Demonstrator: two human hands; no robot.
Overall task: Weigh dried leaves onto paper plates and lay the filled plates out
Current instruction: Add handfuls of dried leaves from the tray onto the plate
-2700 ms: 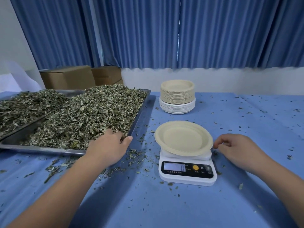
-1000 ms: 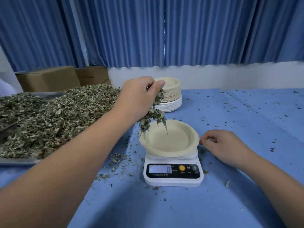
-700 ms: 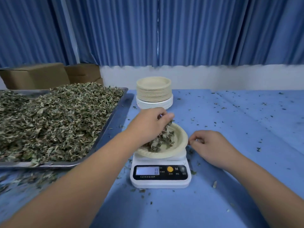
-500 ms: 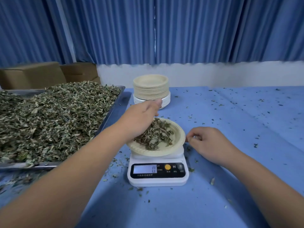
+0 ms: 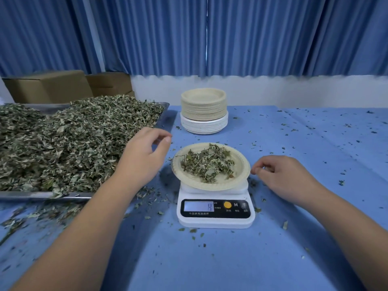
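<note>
At centre frame, head view, the paper plate (image 5: 243,164) sits on the white scale (image 5: 216,220) with a loose tangle of dried leaves (image 5: 206,164) in its well. The display (image 5: 199,206) is lit, but its figure is too blurred to call.

Left of the plate, the left hand (image 5: 144,156) hovers empty with its fingers loosely curled, above the near corner of the metal tray (image 5: 42,195) and its big leaf heap (image 5: 73,139). On the right, the right hand (image 5: 281,175) rests on the blue table (image 5: 210,259), its curled fingertips just beside the rim. I can't tell if they touch it.

The spare plates (image 5: 203,110) wait stacked at upper centre.

Handling looks delicate. Those leaves seem feather-light and brittle, quick to scatter, and the thin plate will likely flex. It is best lifted from under the rim on opposite sides and kept level.
</note>
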